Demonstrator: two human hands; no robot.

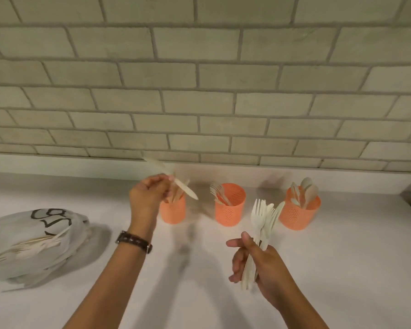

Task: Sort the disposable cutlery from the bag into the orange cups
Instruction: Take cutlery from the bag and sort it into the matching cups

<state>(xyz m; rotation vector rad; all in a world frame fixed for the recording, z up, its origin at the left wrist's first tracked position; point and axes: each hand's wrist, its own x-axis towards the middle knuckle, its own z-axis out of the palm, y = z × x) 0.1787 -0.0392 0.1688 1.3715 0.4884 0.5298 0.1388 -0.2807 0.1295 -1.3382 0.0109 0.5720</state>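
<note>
**Occlusions / cut-offs**

Left cup (173,213): its left side sits behind the left hand's (150,198) fingers, so the contents there can't be typed. Knife (176,182) pinched at those fingertips is motion-blurred and its far tip is faint. Bunch (261,222) in the right hand (259,264): mid-handles are covered by the curled fingers, piece count unclear. Right cup (301,216): its left wall is overlapped by the tips above those fingers. Bag (33,245), well left of the left fingers, is cut by the frame edge. Its contents show only dimly and the marking is unreadable.
</note>
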